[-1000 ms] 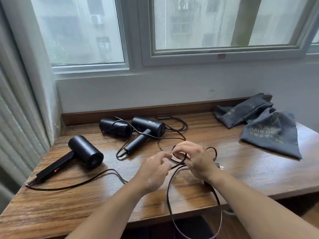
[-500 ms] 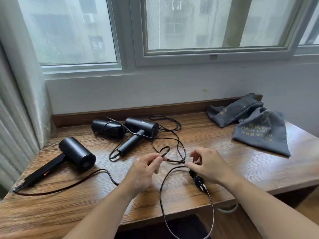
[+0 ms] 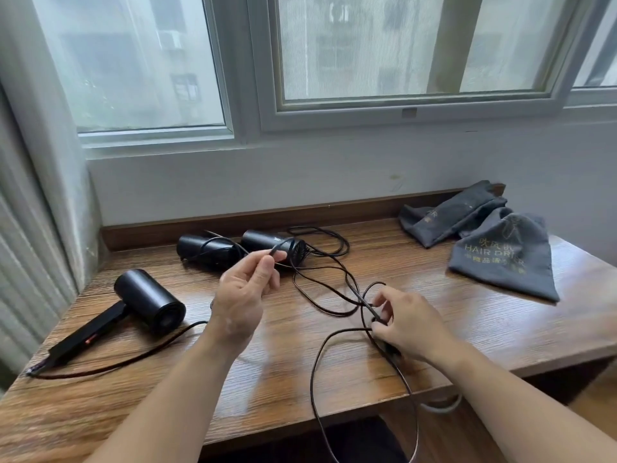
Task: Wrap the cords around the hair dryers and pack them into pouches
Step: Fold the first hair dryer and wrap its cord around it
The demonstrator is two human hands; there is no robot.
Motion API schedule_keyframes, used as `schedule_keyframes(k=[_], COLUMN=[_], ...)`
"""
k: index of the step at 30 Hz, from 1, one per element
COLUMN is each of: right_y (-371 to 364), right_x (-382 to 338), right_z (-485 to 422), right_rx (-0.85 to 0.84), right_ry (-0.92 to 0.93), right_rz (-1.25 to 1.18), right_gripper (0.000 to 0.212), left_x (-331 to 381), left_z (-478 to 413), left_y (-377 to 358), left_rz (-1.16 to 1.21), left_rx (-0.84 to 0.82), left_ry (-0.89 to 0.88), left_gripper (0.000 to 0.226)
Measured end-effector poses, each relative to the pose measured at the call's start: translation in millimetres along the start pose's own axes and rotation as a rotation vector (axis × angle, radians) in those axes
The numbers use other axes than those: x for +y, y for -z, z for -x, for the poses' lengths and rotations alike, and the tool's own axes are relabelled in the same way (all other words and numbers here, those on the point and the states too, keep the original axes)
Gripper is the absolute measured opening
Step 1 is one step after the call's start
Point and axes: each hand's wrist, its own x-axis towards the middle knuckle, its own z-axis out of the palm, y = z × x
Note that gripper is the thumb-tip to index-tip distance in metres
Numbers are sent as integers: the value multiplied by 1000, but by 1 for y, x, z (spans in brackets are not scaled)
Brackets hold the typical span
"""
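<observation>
Three black hair dryers lie on the wooden table [image 3: 300,389]: one at the left [image 3: 147,300] with its handle toward me, two at the back [image 3: 203,250] [image 3: 263,242]. A tangled black cord [image 3: 320,289] runs across the middle. My left hand [image 3: 245,292] is raised and pinches a loop of that cord between thumb and fingers. My right hand [image 3: 407,324] pinches the cord lower down near the plug, which it mostly hides. One loop hangs over the table's front edge. Grey pouches [image 3: 504,257] lie at the back right.
A second grey pouch [image 3: 444,218] lies folded against the wall behind the first. The left dryer's own cord [image 3: 127,360] trails along the table toward my left arm. A window and a wall close off the far side; a curtain hangs at the left.
My left hand has lifted up and back toward the dryers, drawing a cord loop away from my right hand. My right hand stays low on the cord near the plug.
</observation>
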Motion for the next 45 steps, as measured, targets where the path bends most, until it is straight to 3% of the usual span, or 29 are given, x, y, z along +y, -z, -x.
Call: schedule_keyframes(k=[11, 18, 26, 30, 34, 37, 40, 42, 45], right_y=[3, 23, 23, 19, 14, 6, -1, 0, 0], right_x=[16, 39, 57, 53, 35, 19, 20, 20, 17], right_z=[-4, -16, -40, -47, -39, -23, -15, -15, -14], right_rx=[70, 190, 255, 179, 180, -139, -201, -180, -167], right_ry=[-68, -94, -182, -236, 22, 226, 177, 146, 119], right_rz=[-166, -153, 45, 120, 17, 100, 277, 346, 276], right_gripper=[19, 20, 15, 5, 20, 64, 95, 100, 86], left_x=[-37, -47, -56, -58, -56, -56, -56, -56, -56], left_z=[28, 34, 35, 35, 35, 36, 41, 44, 46], left_y=[-24, -28, -26, -24, -23, -26, -28, -27, -23], left_rz=[-459, -745, -768, -743, -734, -789, -829, -869, -867], left_rx=[-316, -284, -256, -266, -275, -286, -327, -353, -377], left_ry=[188, 142, 153, 163, 168, 138, 93, 83, 67], left_gripper=[13, 13, 7, 8, 11, 13, 17, 23, 29])
